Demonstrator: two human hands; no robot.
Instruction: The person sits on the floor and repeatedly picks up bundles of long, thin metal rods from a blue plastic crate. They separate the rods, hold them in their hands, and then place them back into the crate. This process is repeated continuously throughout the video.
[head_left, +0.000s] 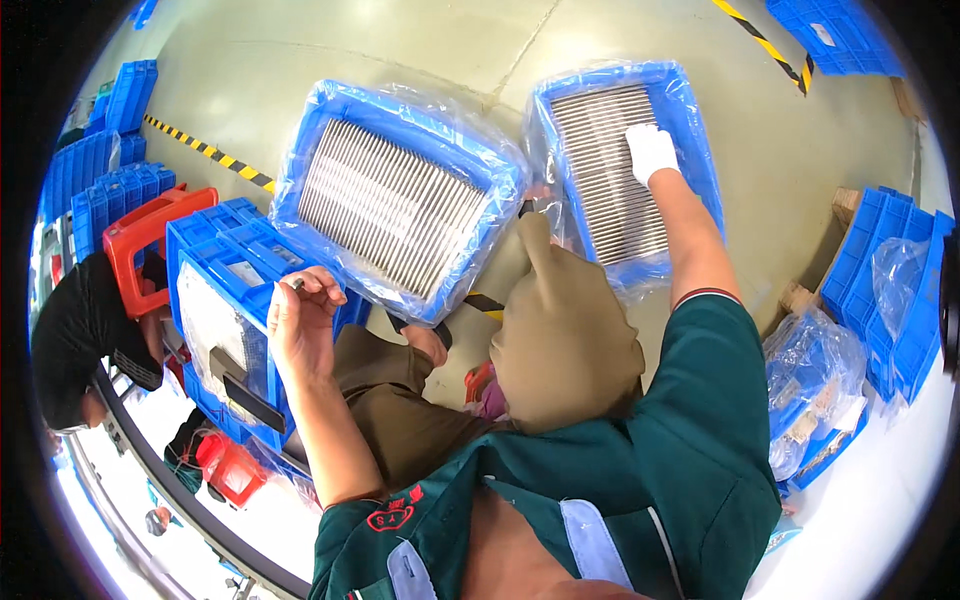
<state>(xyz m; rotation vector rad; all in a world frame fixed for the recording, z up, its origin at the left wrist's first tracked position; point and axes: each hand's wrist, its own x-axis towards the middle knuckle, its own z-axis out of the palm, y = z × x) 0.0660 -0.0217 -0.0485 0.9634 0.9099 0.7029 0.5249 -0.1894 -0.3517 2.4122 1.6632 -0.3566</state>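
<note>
My left hand (305, 315) is bare and raised beside a stack of blue crates. Its fingers curl in, and a small dark-ended piece (297, 284) shows between thumb and finger; its kind is too small to make out. My right hand (652, 152), in a white glove, reaches over the right blue bin (700, 170) and lies on or just above its row of thin metal rods (610, 190). The glove's back hides its fingertips. Left of that bin, a second blue bin (410, 120), lined with clear plastic, holds a similar layer of metal rods (390, 205).
Blue crates (230, 245) stand close at my left, near a red plastic stool (135, 245) and a person in black (75, 340). At the right are stacked blue crates (870, 270) and crumpled clear plastic (820, 370). Striped tape (210, 152) marks the floor.
</note>
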